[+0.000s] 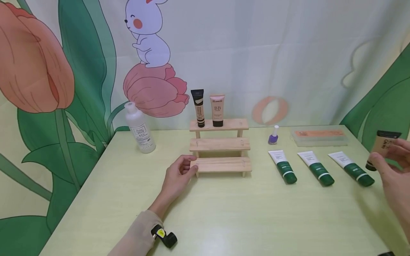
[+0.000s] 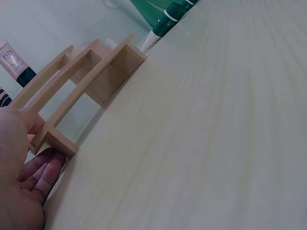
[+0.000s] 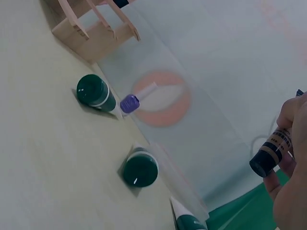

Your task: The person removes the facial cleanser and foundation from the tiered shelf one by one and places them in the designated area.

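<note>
A three-step wooden rack stands mid-table, and my left hand grips the left end of its lowest step. In the left wrist view, the thumb lies at the top of the rack and fingers curl beneath it. On the top step a black-and-beige tube and a pink BB cream tube stand upright on their caps. At the right edge my right hand holds a beige tube with black ends above the table, pinched between thumb and fingers.
Three green-and-white tubes lie in a row right of the rack. Behind them are a purple nail polish bottle and a flat clear plastic case. At the left stands a white bottle. A printed curtain hangs along the back edge.
</note>
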The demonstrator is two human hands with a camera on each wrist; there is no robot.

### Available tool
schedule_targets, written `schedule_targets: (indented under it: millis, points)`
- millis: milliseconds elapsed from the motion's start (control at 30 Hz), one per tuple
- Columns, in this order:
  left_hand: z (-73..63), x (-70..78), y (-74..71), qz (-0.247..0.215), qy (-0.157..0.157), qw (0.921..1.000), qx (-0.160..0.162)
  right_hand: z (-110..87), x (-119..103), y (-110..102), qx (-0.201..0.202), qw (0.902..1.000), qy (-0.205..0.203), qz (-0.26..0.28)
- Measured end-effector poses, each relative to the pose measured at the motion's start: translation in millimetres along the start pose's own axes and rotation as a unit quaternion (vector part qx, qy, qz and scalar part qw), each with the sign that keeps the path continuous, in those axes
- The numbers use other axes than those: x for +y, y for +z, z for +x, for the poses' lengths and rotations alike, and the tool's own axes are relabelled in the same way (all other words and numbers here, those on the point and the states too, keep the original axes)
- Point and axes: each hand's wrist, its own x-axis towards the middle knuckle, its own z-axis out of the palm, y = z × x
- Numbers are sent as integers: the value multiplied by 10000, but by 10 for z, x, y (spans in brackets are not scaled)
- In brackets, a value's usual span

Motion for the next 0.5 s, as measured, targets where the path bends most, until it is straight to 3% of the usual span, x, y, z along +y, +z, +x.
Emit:
schedule_targets:
  millis: [167,500]
  points:
    - [10,5,2,20,3,10000,2,-11,137,-98,21,9995,262,152]
    - [-2,9,6,3,34,10000,4,-172,319,-203,-169,9918,839,-951]
